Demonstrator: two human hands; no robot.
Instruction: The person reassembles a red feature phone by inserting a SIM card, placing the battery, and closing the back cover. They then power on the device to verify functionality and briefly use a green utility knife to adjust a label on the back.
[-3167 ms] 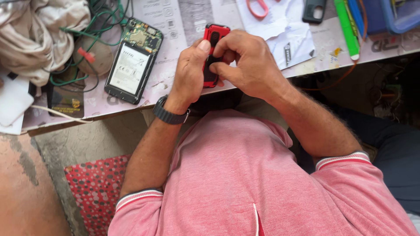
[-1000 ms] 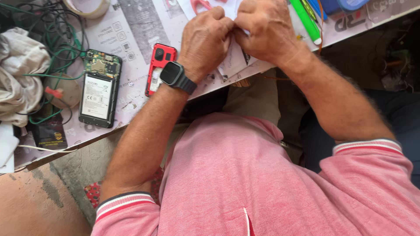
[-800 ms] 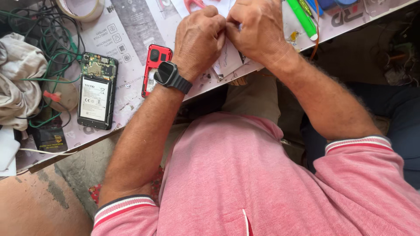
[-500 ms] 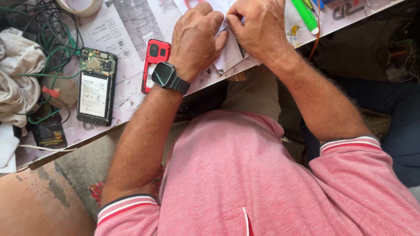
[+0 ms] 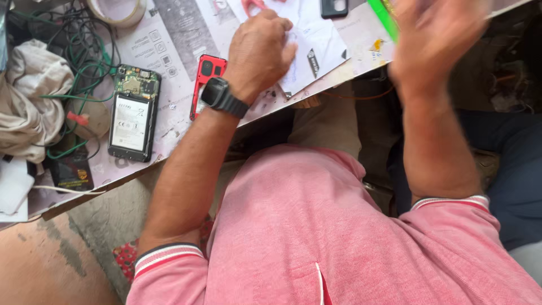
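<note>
My left hand rests on a white paper sheet on the table, fingers curled under. Nothing shows in its grip. A black smartwatch is on that wrist. Just left of the wrist lies a red phone shell, partly covered by the watch. My right hand is lifted off the table at the upper right. It is blurred by motion, so its fingers are unclear. An opened black phone, with its battery and circuit board exposed, lies further left.
Green wires, a crumpled cloth and a tape roll crowd the table's left end. A small black battery lies near the front edge. Red scissor handles, a black device and a green tool sit at the back.
My right hand has left the paper and swung up to the right. The left hand stays curled on the sheet. The view has shifted slightly.
</note>
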